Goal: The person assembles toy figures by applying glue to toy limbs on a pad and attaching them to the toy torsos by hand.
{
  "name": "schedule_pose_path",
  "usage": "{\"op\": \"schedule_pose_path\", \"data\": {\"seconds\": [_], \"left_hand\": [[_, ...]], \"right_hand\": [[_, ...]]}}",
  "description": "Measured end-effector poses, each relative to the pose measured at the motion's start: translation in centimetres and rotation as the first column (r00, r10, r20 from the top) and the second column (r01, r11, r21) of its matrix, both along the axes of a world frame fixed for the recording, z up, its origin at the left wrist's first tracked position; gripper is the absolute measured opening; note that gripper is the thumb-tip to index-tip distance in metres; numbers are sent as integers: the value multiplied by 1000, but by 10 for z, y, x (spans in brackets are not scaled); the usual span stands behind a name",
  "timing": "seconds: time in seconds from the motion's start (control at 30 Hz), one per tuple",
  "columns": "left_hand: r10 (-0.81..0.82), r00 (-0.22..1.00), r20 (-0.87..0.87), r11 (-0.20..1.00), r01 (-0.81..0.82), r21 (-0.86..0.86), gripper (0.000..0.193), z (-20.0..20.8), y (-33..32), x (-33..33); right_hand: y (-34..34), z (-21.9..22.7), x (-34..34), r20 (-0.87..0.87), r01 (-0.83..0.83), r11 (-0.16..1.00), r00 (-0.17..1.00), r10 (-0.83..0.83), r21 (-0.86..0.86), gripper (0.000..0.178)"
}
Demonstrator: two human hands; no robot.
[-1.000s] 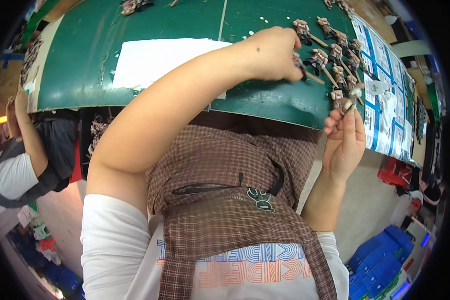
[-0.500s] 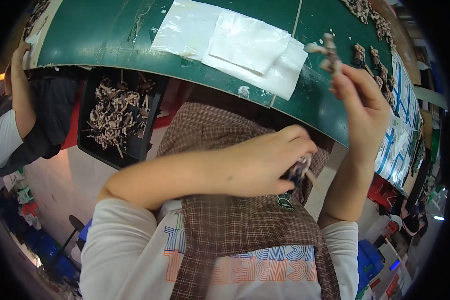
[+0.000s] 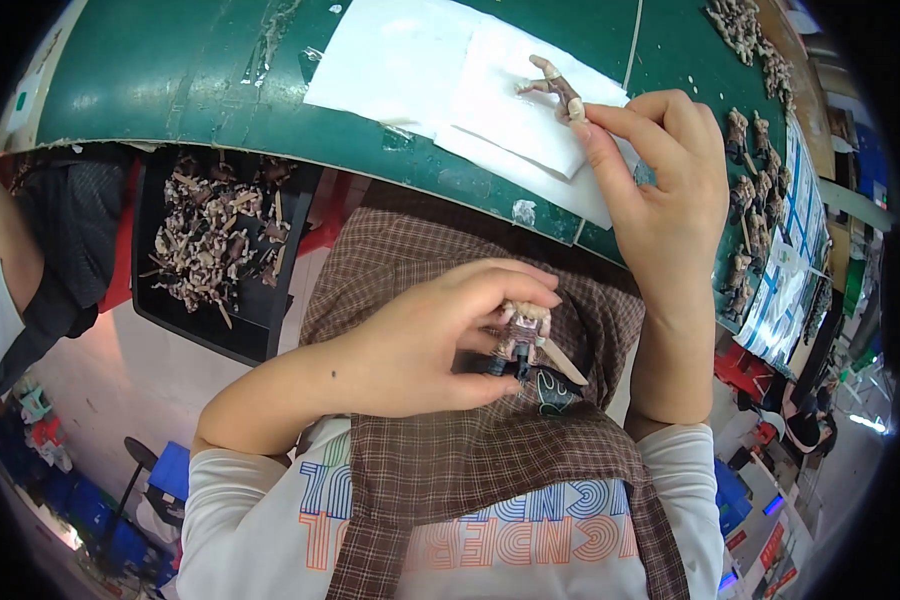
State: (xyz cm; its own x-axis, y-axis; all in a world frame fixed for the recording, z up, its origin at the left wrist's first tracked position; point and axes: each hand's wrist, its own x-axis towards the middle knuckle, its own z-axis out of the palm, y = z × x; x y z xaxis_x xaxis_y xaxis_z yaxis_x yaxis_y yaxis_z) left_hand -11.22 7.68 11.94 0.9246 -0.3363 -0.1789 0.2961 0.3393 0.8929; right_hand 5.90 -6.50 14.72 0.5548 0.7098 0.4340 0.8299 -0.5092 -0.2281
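Note:
My left hand (image 3: 440, 340) is held low over the apron, its fingers curled round a small toy figurine (image 3: 523, 330) with a light top and dark legs. A thin tan stick-like piece (image 3: 564, 362) juts out beside the figurine; whether they are joined I cannot tell. Above the bench, my right hand (image 3: 665, 165) pinches one end of a small brown-and-beige figurine part (image 3: 558, 85) between thumb and forefinger. That part has limb-like ends and hangs over the white sheets (image 3: 380, 60).
The green bench (image 3: 190, 75) runs across the top. On its right stand several figurines (image 3: 745, 195) in rows, with more heaped (image 3: 735, 25) at the far corner. A black bin (image 3: 252, 335) of figurine parts sits below left. Another person's arm (image 3: 15, 230) is at far left.
My right hand has moved left, bringing its figurine part over the white sheets. My left hand has shifted left and turned, so its figurine now shows more plainly.

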Motion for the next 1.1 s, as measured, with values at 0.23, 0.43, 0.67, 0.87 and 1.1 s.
{"op": "schedule_pose_path", "data": {"seconds": [0.23, 0.43, 0.67, 0.87, 1.1], "left_hand": [[101, 987, -121, 964, -128, -234, 70, 4, 0, 0], [194, 955, -225, 890, -268, -369, 70, 20, 0, 6], [344, 939, 30, 907, -324, -270, 71, 27, -11, 15], [338, 941, 33, 941, -338, -1, 73, 43, -29, 15], [275, 953, 127, 955, -286, 76, 73, 50, -40, 19]], "right_hand": [[0, 7, -3, 5, -12, 999, 1000, 13, -53, 10], [-11, -3, -4, -146, 58, 967, 989, -21, 249, 10], [-48, 7, -19, -738, 336, 758, 619, 269, 559, 16], [-85, 17, -42, -383, -64, 813, 859, 340, 579, 23], [-102, 14, -60, -179, -271, 854, 907, 381, 445, 26]]}}
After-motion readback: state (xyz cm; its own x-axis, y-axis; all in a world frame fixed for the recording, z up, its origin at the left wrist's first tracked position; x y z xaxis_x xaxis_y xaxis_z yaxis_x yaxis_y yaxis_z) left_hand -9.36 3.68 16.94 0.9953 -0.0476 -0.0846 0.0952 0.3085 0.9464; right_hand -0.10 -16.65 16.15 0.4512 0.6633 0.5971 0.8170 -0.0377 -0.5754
